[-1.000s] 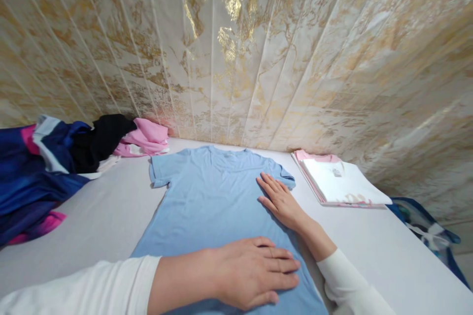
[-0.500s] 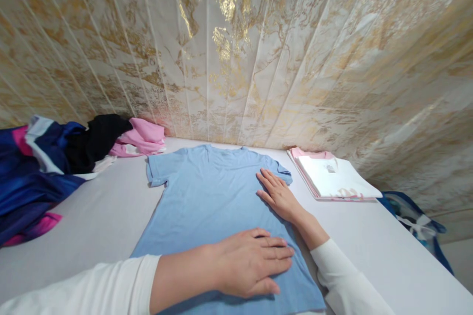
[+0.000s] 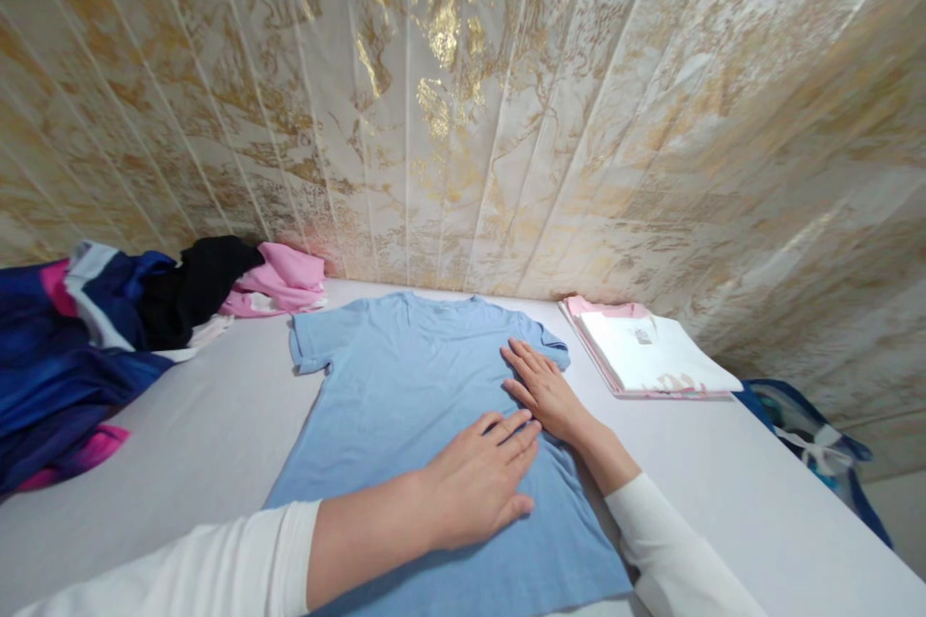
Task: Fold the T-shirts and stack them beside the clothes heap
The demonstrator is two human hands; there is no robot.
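A light blue T-shirt [image 3: 391,415] lies spread on the white table, its neckline toward the wall and its hem toward me. My left hand [image 3: 481,477] reaches across and rests palm down on the shirt's right half, fingers extended. Just beyond it, my right hand [image 3: 542,390] lies flat on the shirt near the right sleeve [image 3: 546,344], with its fingers spread. The left fingertips come close to the right wrist. Neither hand grips the cloth. The left sleeve [image 3: 311,342] of the shirt is laid outward, and small creases cross the chest.
At the left is a heap of loose clothes: dark blue [image 3: 58,376], black [image 3: 199,284] and pink [image 3: 282,278] pieces. A folded stack of white and pink garments [image 3: 662,357] lies at the right. Beyond the table's right edge is a blue bag [image 3: 817,443]. A gold-patterned wall [image 3: 463,116] stands behind.
My left hand has slid up the shirt, away from the hem and slightly left, closer to my right hand. My right hand stays at about the same place. The view has tilted slightly.
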